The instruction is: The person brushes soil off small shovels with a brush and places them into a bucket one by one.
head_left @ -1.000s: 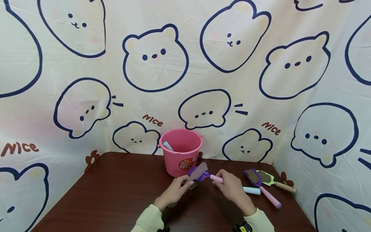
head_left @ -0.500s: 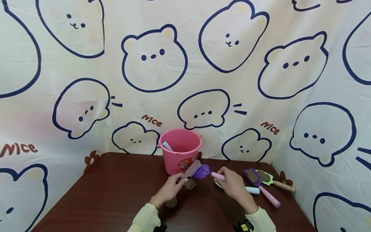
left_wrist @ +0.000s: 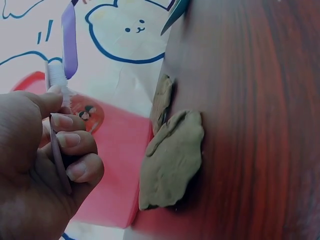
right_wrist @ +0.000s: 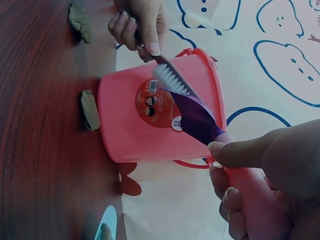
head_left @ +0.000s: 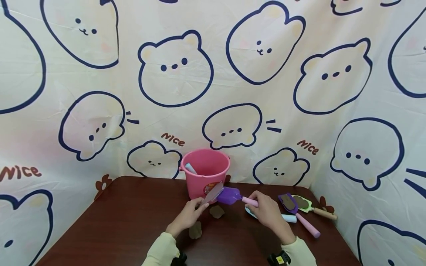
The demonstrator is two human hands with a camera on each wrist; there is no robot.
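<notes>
My left hand (head_left: 187,215) grips a small brush (head_left: 213,193) with a pinkish-brown back. Its white bristles (right_wrist: 170,78) meet the edge of a purple toy shovel (head_left: 229,195) in the right wrist view. The shovel's pink handle (right_wrist: 255,200) is in my right hand (head_left: 267,211), thumb laid along it. Both tools are held up in front of a pink bucket (head_left: 196,184). On the table below lie two flat, irregular greenish-brown lumps, like clay: one lump (head_left: 217,211) near the bucket, the other lump (head_left: 195,230) beside my left wrist.
A light blue handle (head_left: 190,168) leans inside the bucket. Beneath my right hand lies a light blue shovel (head_left: 288,218). Farther right, a second purple shovel (head_left: 293,207) and a green shovel (head_left: 307,205) each carry a brown lump. A patterned cloth (head_left: 179,122) hangs behind the table.
My left hand has drawn the brush left and toward me, from over the shovel blade to its tip. More of the blade and both clay-like lumps now show. My right hand has barely moved.
</notes>
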